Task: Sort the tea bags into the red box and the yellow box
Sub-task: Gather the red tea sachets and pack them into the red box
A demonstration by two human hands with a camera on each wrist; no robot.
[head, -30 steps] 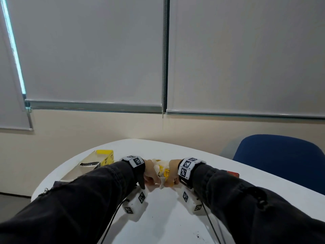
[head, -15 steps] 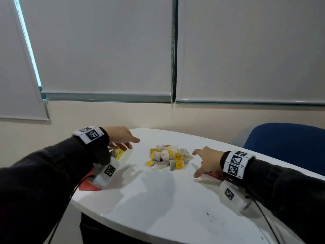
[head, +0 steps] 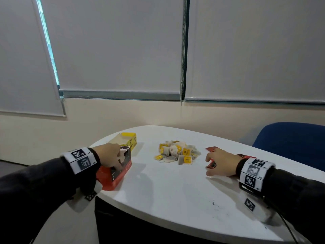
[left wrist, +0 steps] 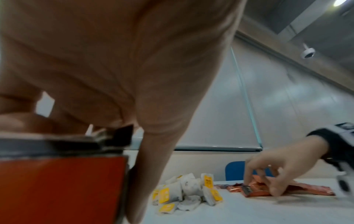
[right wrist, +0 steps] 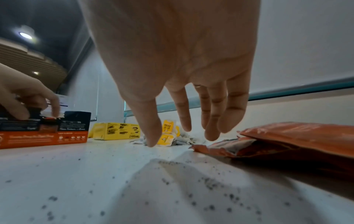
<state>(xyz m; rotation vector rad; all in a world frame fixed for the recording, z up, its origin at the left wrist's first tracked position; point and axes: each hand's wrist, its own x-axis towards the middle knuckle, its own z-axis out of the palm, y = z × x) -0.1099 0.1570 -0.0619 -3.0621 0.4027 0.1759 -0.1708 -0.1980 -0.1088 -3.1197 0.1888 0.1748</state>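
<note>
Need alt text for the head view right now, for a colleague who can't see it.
Left hand grips the open red box beside the yellow box; right hand reaches onto red sachets. A pile of yellow-tagged tea bags sits between them on the white table.

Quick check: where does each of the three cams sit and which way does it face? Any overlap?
Head: on the head, looking forward and down at the white table; both forearms, left hand and right hand show.
Left wrist: under the left hand, beside the red box, facing across the table; palm and the right hand show.
Right wrist: low over the table, facing the yellow box; palm and fingers show.
Shared: all three see the tea bag pile.
</note>
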